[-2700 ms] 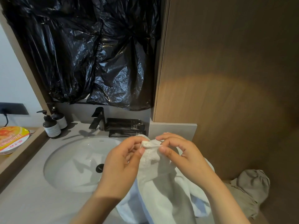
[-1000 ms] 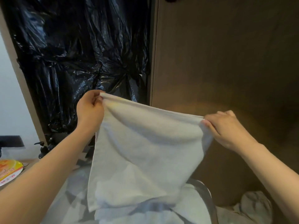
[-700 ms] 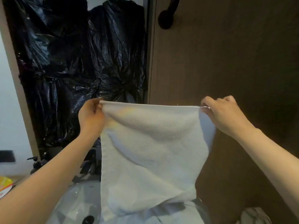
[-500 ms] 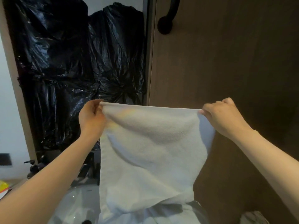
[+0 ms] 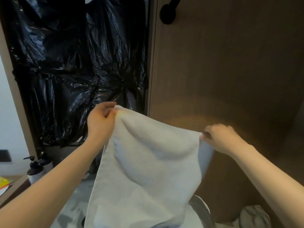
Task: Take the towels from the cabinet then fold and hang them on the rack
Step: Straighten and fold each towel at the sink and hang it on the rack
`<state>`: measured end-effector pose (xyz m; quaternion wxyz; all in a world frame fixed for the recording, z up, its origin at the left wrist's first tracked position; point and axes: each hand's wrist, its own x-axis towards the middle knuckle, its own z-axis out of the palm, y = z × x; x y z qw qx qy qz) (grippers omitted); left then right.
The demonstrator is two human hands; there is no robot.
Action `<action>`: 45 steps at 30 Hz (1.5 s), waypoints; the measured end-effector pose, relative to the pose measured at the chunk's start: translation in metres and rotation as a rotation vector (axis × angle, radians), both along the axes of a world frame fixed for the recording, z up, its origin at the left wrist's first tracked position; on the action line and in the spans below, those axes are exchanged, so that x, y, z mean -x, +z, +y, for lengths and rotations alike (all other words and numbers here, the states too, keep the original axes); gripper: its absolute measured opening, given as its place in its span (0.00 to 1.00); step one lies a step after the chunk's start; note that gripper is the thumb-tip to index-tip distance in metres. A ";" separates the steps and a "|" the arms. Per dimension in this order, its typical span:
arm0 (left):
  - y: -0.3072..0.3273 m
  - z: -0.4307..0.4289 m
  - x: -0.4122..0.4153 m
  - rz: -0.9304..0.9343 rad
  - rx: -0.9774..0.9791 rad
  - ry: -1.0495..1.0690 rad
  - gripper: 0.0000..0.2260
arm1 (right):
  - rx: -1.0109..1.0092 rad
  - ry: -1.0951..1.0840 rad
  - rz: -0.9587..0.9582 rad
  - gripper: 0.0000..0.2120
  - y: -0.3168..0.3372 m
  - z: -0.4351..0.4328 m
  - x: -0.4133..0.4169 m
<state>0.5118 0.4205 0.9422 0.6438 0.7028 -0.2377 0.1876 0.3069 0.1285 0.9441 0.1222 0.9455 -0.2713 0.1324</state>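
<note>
My left hand (image 5: 100, 119) and right hand (image 5: 218, 137) each pinch a top corner of the towel (image 5: 148, 162), spreading it flat for folding

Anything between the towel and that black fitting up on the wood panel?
Nothing visible. The left hand and right hand pinch the top corners of the towel; only bare wood panel separates its top edge from the black fitting. Most of the fitting is out of frame.
</note>
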 end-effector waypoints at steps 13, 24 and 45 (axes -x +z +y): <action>-0.098 -0.026 0.103 0.124 -0.204 -0.257 0.07 | -0.993 0.421 -0.550 0.11 -0.106 0.123 0.003; -0.125 0.000 0.133 0.246 -0.179 -0.391 0.11 | -1.196 0.420 -0.697 0.06 -0.130 0.147 0.012; -0.149 0.017 0.120 0.039 -0.400 -0.409 0.10 | -1.097 0.472 -0.755 0.06 -0.109 0.149 0.002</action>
